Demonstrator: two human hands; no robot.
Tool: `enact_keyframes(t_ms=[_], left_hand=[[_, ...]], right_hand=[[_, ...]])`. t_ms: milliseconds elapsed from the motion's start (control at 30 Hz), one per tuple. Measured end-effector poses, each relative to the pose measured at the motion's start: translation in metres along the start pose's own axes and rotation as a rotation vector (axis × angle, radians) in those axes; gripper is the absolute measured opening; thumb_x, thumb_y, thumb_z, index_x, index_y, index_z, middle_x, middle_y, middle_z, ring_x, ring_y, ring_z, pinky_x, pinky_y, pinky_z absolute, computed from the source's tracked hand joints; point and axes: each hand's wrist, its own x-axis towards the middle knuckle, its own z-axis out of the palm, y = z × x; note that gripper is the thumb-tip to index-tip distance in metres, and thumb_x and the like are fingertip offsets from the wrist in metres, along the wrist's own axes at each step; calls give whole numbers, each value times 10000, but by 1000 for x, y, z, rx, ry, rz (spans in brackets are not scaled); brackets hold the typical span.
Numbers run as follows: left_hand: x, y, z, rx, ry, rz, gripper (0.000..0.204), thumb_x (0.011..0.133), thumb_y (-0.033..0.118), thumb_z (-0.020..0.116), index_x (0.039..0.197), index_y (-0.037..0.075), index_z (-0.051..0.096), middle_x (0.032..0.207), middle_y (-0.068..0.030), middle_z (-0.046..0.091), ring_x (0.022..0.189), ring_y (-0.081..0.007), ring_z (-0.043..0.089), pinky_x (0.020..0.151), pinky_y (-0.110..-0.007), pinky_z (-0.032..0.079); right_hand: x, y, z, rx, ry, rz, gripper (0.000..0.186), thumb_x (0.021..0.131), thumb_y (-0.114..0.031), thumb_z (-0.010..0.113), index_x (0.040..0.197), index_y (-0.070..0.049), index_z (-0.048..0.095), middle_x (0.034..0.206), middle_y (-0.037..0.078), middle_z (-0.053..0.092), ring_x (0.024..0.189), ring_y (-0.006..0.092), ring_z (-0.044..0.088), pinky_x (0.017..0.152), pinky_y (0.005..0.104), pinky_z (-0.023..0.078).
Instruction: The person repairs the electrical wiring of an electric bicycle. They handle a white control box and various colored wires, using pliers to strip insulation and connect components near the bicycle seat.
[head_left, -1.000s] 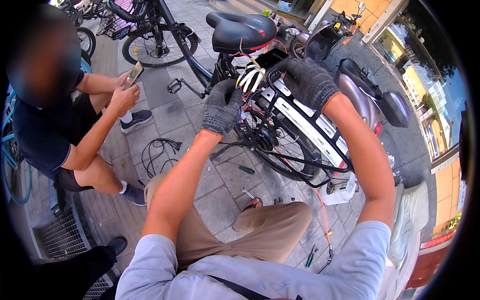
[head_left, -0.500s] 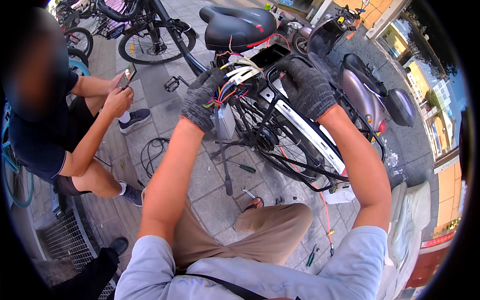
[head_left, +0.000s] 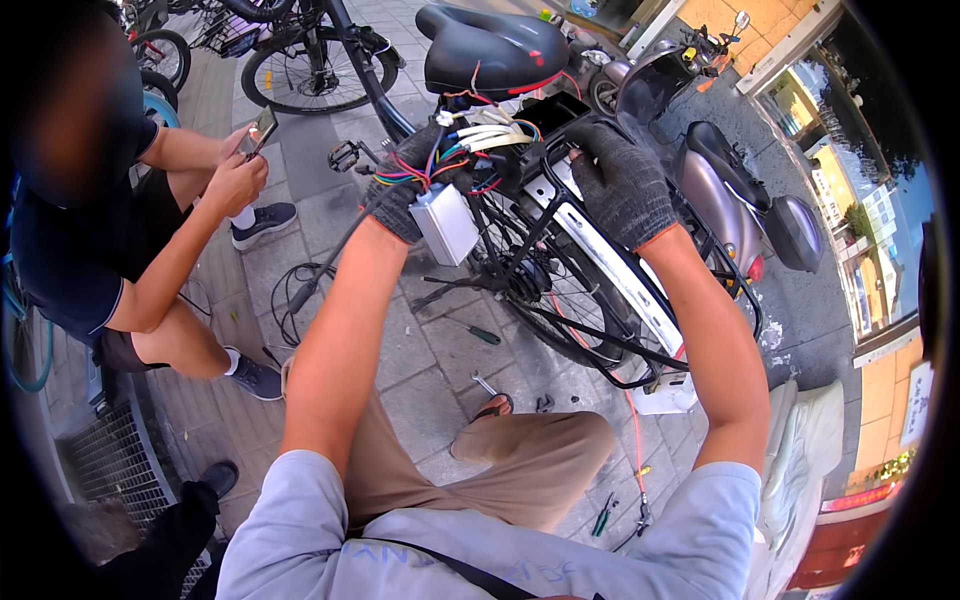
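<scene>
My left hand (head_left: 410, 180), in a dark grey knit glove, is closed around a bundle of coloured wires (head_left: 440, 160); a silver controller box (head_left: 445, 225) hangs from them beside it. Thick white cable sleeves (head_left: 495, 135) run from the bundle toward an open black box (head_left: 555, 112) below the black saddle (head_left: 490, 50). My right hand (head_left: 615, 180), gloved alike, has its fingers curled at the black rear rack (head_left: 545, 225) of the bicycle, over a white and silver plate (head_left: 630, 285); what its fingertips hold is hard to make out.
A person (head_left: 150, 260) sits at left with a phone. A screwdriver (head_left: 485, 335), wrench (head_left: 483, 384), pliers (head_left: 603, 512), black cable (head_left: 290, 300) and orange cord (head_left: 640, 430) lie on the paving. A scooter (head_left: 735, 210) stands behind the bicycle; a drain grate (head_left: 120, 460) is at lower left.
My left hand has moved left and then a little down with the wires. The silver box has come into view beside it, and a dark cable has swung leftward. My right hand stays at the rack.
</scene>
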Motion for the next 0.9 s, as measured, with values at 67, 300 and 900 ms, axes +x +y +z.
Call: enact_keyframes(t_ms=[67,300,900], left_hand=[[-6,-7,13,-77,-67,27,458,1030,303,635,1365,-4,579,963,-123,740,742,-183,711,812,-335,640],[-51,-5,55,-97,-324,-6,491,998,130,668,1466,41,552,1319,-116,680,1174,-203,676,1011,-354,559],[-61,34,28,172,-428,-97,770,982,476,656,1544,7,416,1341,-231,639,948,-263,766,585,-316,643]], right_hand=[[-1,-2,-1,82,-13,-9,403,872,-131,716,1260,-43,652,1258,213,661,1178,393,636,1005,474,517],[34,-22,19,103,-69,-282,929,707,-204,854,1541,-110,455,1462,221,536,1298,413,574,1082,468,502],[53,53,19,883,-101,-9,428,915,-124,747,1303,-7,610,1163,93,684,1002,192,675,886,334,553]])
